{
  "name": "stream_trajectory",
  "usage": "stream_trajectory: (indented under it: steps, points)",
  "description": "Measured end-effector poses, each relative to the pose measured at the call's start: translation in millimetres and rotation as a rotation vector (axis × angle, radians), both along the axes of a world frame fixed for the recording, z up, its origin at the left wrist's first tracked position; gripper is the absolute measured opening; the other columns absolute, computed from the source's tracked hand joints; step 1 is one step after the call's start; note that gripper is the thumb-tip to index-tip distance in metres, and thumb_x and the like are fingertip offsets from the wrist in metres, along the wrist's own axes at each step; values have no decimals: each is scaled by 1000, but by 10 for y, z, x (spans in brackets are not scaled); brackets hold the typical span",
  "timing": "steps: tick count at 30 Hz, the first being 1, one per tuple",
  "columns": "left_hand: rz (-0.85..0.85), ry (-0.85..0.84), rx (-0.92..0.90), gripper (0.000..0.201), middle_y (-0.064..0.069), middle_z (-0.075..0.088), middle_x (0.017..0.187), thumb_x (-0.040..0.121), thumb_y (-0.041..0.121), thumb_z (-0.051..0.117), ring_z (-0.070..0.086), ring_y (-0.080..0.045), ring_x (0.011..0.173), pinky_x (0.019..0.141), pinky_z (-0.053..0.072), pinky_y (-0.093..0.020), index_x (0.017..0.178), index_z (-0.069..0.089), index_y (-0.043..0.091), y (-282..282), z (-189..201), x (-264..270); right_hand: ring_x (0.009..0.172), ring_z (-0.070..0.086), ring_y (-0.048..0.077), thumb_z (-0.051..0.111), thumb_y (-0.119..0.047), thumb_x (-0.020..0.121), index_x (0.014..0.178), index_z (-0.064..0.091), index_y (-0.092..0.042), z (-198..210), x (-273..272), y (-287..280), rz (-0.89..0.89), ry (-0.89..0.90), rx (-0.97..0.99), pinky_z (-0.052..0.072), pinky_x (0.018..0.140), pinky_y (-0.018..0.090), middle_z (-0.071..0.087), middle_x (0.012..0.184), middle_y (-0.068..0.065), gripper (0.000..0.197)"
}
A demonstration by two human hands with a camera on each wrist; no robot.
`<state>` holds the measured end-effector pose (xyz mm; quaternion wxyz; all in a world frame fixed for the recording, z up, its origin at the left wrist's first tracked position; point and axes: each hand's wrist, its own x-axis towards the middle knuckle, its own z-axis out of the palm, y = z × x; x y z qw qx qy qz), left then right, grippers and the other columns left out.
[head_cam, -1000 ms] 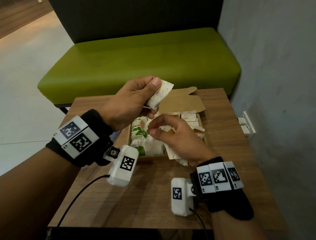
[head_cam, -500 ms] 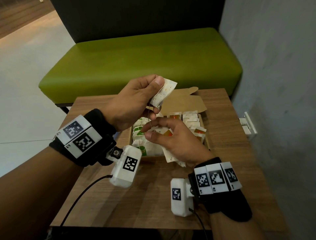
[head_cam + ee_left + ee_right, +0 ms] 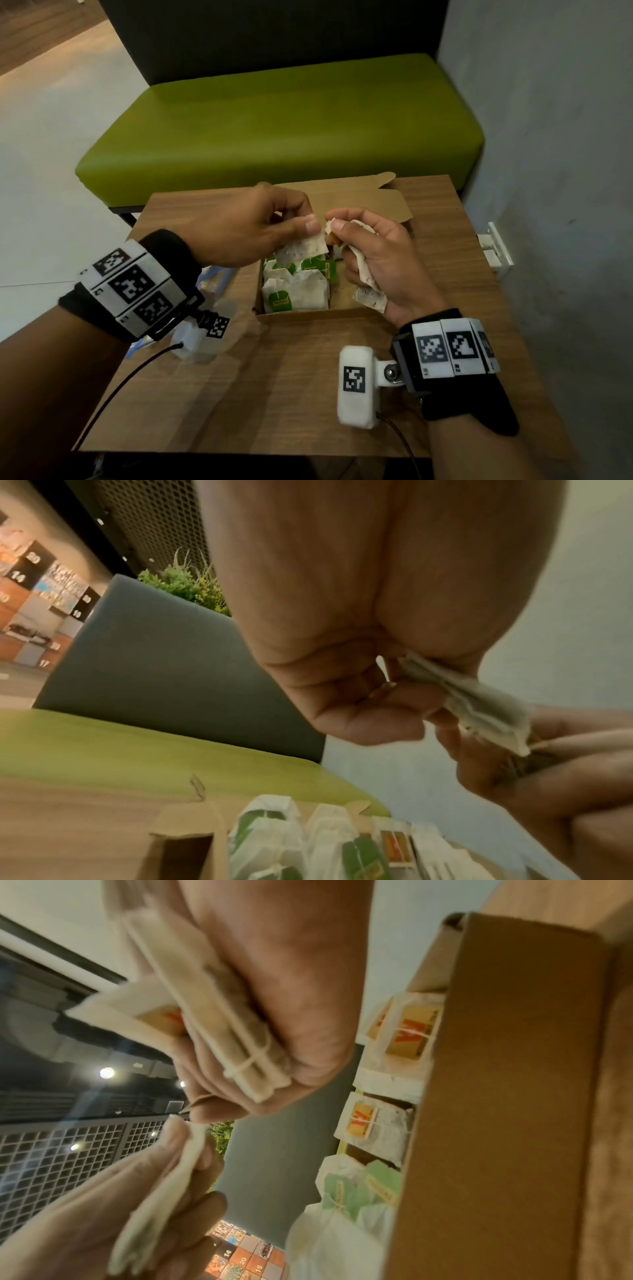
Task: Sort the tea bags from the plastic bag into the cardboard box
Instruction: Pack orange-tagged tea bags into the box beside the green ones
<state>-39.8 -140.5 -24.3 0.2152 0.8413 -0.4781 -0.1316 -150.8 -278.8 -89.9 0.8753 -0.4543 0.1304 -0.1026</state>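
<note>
Head view: both hands hang over the open cardboard box [image 3: 308, 317], which sits on the wooden bench [image 3: 274, 394] with its lid flap folded back toward the green sofa [image 3: 274, 120]. The left hand [image 3: 250, 229] pinches one speckled white tea bag [image 3: 301, 248] between thumb and curled fingers [image 3: 310, 224]; the bag hangs just above the box's left side. The right hand [image 3: 380, 257] is curled round a small bundle of tea bags [image 3: 366, 281], its thumb and forefinger nipping the top edge beside an orange tag. The two hands almost meet at the fingertips.

Inside the box, green-tagged tea bags [image 3: 294, 291] stand packed in the left part. The right wrist view shows orange-tagged tea bags [image 3: 394, 1042] stacked against the cardboard wall further along, with green ones next to them. That same view shows the held bundle [image 3: 212, 1020] as several flat bags pressed together with a string across them.

A bit of clear plastic bag [image 3: 214, 277] with blue trim peeks out from under the left wrist, lying on the bench left of the box. How much is in it I cannot tell.

The left wrist view is blurred, but it shows the pinched bag [image 3: 479, 707] held edge-on.
</note>
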Motion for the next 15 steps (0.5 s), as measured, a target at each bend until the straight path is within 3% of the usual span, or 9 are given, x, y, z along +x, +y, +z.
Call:
stream_trajectory:
  steps: [3,6,9,12,15]
  points:
    - [-27,-175,66,27,-1,65,75,97,38,55,54,11,71,54,38,-3,91,68,15,21,8,-13,33,52,2,52,3,99,116,57,3,17,20,18,-15,47,66,39,33,13,57,75,14,18]
    - [13,-283,79,23,14,57,71,98,38,54,51,19,71,55,38,-5,87,65,20,13,-97,8,32,51,2,53,4,98,109,56,1,9,39,39,-20,87,87,38,32,13,61,61,8,12]
    - [60,-102,-126,20,14,62,66,97,33,59,60,-1,63,54,44,-19,81,67,23,-8,-313,83,32,51,1,54,3,98,99,57,1,21,50,68,-23,102,62,37,32,11,61,51,0,4]
    - [165,55,-206,23,8,69,69,97,30,60,65,-7,62,57,52,-25,81,72,18,-26,-431,103,33,51,0,58,1,96,95,58,1,-1,60,73,-78,97,9,37,33,11,62,50,-5,1]
    - [250,201,-275,30,8,71,72,99,29,58,63,-14,62,59,50,-32,78,74,15,-51,-450,70,37,53,-1,64,-2,94,94,62,-2,-45,74,44,-171,112,-39,38,34,12,64,58,-2,2]
